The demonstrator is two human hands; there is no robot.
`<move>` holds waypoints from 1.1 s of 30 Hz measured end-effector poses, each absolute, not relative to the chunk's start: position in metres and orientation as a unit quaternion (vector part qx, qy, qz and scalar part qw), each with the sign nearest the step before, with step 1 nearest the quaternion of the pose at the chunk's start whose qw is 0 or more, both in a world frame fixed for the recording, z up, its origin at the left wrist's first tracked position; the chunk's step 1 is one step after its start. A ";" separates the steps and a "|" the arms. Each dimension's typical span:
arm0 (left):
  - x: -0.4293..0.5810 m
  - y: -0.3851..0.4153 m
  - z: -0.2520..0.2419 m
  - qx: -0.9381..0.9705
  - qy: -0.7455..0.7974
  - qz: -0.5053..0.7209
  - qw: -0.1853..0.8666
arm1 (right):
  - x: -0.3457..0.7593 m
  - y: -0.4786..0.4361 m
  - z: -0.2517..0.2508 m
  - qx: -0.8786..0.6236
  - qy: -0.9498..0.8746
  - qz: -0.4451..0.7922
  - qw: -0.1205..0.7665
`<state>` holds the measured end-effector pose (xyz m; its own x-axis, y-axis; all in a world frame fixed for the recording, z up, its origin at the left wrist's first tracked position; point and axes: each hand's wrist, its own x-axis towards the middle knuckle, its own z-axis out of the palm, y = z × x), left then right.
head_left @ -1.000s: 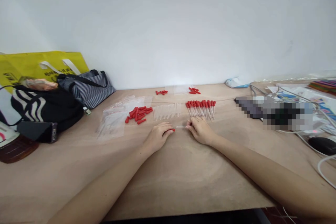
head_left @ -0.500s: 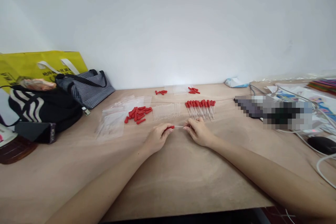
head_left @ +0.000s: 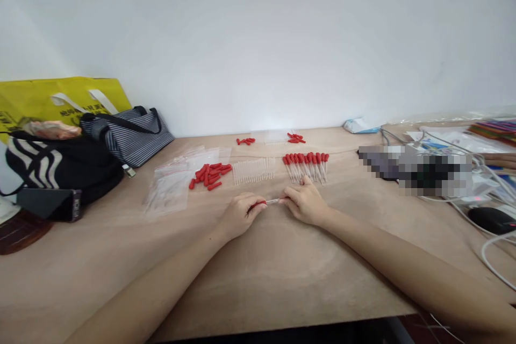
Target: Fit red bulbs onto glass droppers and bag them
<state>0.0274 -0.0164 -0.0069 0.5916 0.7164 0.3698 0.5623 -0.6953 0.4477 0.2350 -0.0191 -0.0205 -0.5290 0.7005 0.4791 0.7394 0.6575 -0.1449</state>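
My left hand [head_left: 243, 212] is closed on a red rubber bulb [head_left: 258, 204], whose end shows between thumb and finger. My right hand [head_left: 303, 201] pinches a clear dropper tube [head_left: 273, 201]. The tube meets the bulb's mouth; how deep it sits is hidden. Beyond my hands lies a row of bare clear tubes [head_left: 253, 171]. A pile of red bulbs [head_left: 210, 174] is to the left of that row. Assembled droppers with red bulbs [head_left: 305, 166] lie side by side just beyond my right hand.
Clear zip bags [head_left: 167, 188] lie at the left. More red bulbs [head_left: 245, 141] and tubes [head_left: 275, 136] are near the wall. A striped bag [head_left: 135, 137] and a black bag [head_left: 60, 166] stand far left. Cables, a black mouse [head_left: 492, 220] and another person's hand [head_left: 500, 160] are at the right.
My hands have come slightly lower in view, still holding the bulb and the tube. Less of the tube shows between them. Another person's hand has appeared at the right edge.
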 end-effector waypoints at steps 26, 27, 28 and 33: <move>0.025 -0.010 -0.011 0.893 0.307 0.318 0.083 | 0.226 -0.023 -0.010 -0.409 -0.875 0.033 0.258; 0.023 -0.008 -0.011 0.894 0.305 0.319 0.081 | 0.227 -0.024 -0.007 -0.404 -0.882 0.010 0.244; 0.022 -0.007 -0.011 0.894 0.306 0.318 0.081 | 0.229 -0.024 -0.005 -0.399 -0.888 -0.011 0.230; 0.014 -0.003 -0.009 0.864 0.391 0.310 0.062 | 0.237 -0.013 -0.006 -0.480 -0.844 -0.027 0.236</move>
<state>0.0140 -0.0028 -0.0090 0.5017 0.7139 0.4886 0.6373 -0.6869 0.3492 0.2374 -0.0127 -0.0063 -0.4275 0.7984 0.4240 0.8236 0.5373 -0.1816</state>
